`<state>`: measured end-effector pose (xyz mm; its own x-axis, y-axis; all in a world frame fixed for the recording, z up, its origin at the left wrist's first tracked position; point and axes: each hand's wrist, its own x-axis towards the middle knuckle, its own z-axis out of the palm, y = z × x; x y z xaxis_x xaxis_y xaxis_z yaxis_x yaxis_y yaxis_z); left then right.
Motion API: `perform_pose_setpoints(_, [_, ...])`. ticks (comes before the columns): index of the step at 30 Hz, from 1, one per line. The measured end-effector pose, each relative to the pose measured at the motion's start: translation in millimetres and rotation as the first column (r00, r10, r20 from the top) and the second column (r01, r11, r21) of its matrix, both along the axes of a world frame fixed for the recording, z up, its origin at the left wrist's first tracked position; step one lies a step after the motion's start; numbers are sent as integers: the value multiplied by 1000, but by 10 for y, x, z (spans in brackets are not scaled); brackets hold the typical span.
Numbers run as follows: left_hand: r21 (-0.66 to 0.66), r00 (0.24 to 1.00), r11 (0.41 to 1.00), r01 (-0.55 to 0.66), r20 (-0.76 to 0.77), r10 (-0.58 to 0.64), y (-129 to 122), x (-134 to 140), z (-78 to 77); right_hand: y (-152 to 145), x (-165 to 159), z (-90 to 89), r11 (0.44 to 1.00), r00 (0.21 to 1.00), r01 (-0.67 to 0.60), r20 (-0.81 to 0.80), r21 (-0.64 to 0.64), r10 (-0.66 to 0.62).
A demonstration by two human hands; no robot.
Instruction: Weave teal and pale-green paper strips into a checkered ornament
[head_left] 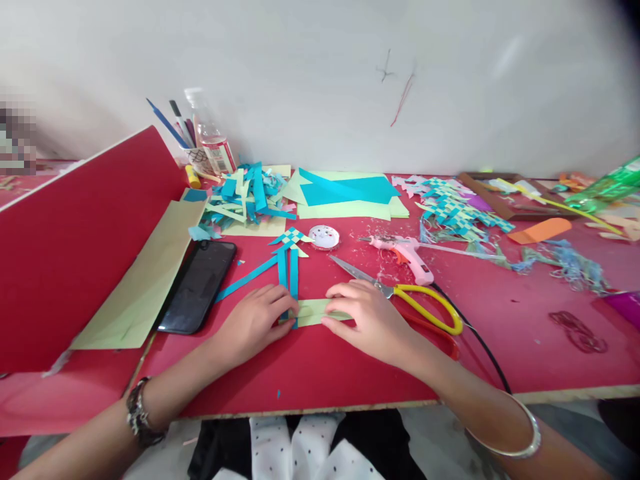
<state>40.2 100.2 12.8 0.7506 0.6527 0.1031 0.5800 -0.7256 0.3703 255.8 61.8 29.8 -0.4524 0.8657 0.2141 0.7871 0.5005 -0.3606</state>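
A pale yellow-green paper strip [313, 311] lies across the red table between my hands. My left hand [257, 312] pinches its left end, beside blue paper strips [289, 273] that run up from there. My right hand [367, 320] has thumb and fingers closed on the strip's right end. Just above, a small woven piece of blue and pale green paper [291, 238] rests on the table. Partly under my right hand lie scissors [433, 303] with yellow and red handles, their blades pointing up and left.
A pink glue gun [403, 253] and a small round lid [325, 237] lie beyond my hands. A black phone [200, 287] is on the left, near a red upright board [90, 247]. Cut strips [250, 197], paper sheets [350, 193] and woven pieces [455, 207] line the back.
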Motion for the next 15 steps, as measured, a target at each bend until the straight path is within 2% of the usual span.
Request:
perform_pose_setpoints(4, [-11, 1000, 1000, 6, 4, -6, 14, 9, -8, 6, -28, 40, 1000, 997, 3, 73, -17, -2])
perform_pose_setpoints(8, [-5, 1000, 1000, 13, 4, -13, 31, 3, -20, -18, -59, -6, 998, 982, 36, 185, -42, -27])
perform_pose_setpoints(15, [-32, 1000, 999, 5, -12, -6, 28, 13, 23, -19, -77, -24, 988, 988, 67, 147, -139, -46])
